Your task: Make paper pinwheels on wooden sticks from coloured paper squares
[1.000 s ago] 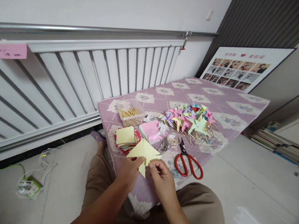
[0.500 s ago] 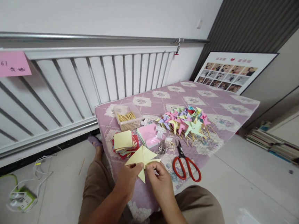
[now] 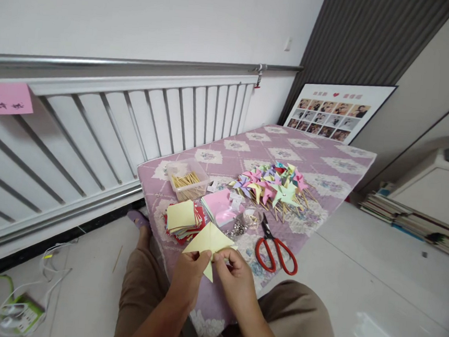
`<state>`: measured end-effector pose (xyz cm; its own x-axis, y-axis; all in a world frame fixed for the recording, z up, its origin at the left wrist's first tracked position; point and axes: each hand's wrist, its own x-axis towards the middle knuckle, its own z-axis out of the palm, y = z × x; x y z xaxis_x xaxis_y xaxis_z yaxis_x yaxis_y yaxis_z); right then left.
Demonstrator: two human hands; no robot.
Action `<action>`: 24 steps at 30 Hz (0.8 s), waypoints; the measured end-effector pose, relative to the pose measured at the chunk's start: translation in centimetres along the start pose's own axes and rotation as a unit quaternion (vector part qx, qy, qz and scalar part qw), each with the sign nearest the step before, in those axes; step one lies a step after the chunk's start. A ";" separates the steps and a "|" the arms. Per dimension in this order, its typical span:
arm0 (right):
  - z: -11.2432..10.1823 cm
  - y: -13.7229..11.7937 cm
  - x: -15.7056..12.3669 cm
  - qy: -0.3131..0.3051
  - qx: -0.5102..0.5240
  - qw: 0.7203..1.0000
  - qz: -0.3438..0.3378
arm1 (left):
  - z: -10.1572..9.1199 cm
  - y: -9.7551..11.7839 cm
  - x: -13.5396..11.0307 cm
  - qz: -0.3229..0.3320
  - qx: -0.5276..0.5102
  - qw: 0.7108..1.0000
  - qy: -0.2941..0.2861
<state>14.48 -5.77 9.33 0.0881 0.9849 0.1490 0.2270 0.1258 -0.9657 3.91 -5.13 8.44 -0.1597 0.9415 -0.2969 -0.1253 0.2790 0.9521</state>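
Note:
Both my hands pinch a folded pale yellow paper (image 3: 208, 242) over the near edge of the purple quilted mat (image 3: 327, 162). My left hand (image 3: 190, 276) grips its lower left part and my right hand (image 3: 234, 280) grips its centre, fingers closed on the folds. Just beyond the paper lie a stack of coloured paper squares (image 3: 183, 219), a pink paper pack (image 3: 220, 204) and a small heap of metal pins (image 3: 237, 228).
Red scissors (image 3: 276, 245) lie to the right of my hands. A clear box of wooden sticks (image 3: 187, 181) and a pile of finished pinwheels (image 3: 274, 186) sit farther back. A radiator (image 3: 94, 125) runs along the left; a photo board (image 3: 331, 115) leans at the far end.
My hands have drawn closer together on the yellow paper, and the view has shifted left and slightly down.

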 end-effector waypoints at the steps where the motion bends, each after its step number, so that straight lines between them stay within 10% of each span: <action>1: 0.0 -0.1 -0.1 -0.001 0.002 1.000 -0.002 | 0.0 0.0 0.1 0.005 0.003 1.000 0.004; 10: -4.3 0.0 1.2 0.088 0.113 0.989 0.049 | -2.0 2.4 1.5 0.028 0.150 0.986 -0.074; 17: -4.5 -2.5 2.5 -0.175 0.273 0.929 0.177 | -2.3 5.7 2.0 0.088 0.286 0.930 -0.212; 24: -3.0 -1.8 2.5 -0.153 0.231 0.944 0.181 | -2.0 7.5 2.0 0.140 0.339 0.909 -0.199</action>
<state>17.20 -3.91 12.03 -0.2206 0.9529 -0.2081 -0.2171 -0.2560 -0.9420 0.71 -1.56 14.83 0.2921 0.9494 -0.1154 0.5199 -0.0564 0.8524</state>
